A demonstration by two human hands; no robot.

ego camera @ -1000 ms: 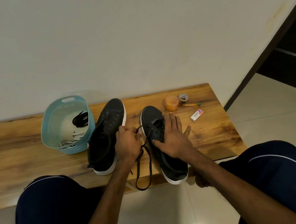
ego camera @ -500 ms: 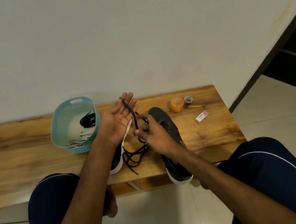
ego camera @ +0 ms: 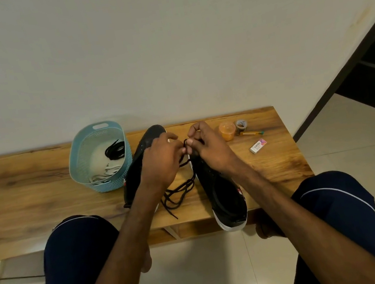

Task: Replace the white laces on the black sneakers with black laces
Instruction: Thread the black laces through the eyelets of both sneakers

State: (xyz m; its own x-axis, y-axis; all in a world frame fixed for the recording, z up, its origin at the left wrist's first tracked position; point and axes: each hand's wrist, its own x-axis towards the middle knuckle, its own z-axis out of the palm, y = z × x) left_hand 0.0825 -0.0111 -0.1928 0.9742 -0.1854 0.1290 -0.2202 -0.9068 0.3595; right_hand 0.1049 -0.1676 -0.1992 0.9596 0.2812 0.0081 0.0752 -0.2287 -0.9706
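Two black sneakers with white soles lie on the wooden table (ego camera: 29, 191): the left sneaker (ego camera: 136, 164) beside the basket, the right sneaker (ego camera: 221, 193) with its heel over the table's front edge. A black lace (ego camera: 177, 192) lies in loops between them and runs up to my hands. My left hand (ego camera: 162, 160) and my right hand (ego camera: 207, 148) meet above the right sneaker's toe, both pinching the lace's upper part. The sneaker's toe and eyelets are hidden by my hands. A light blue basket (ego camera: 80, 168) holds white laces (ego camera: 110, 171) and another black lace (ego camera: 115, 149).
At the table's right end stand an orange lidded jar (ego camera: 227, 130), a small tape roll (ego camera: 241, 124), a pen (ego camera: 252, 133) and a white eraser box (ego camera: 258, 145). My knees in dark blue trousers flank the table's front edge. A wall rises right behind the table.
My left hand has turned palm down and come to meet my right hand. Both have moved up over the right sneaker's toe with the lace pinched between them.
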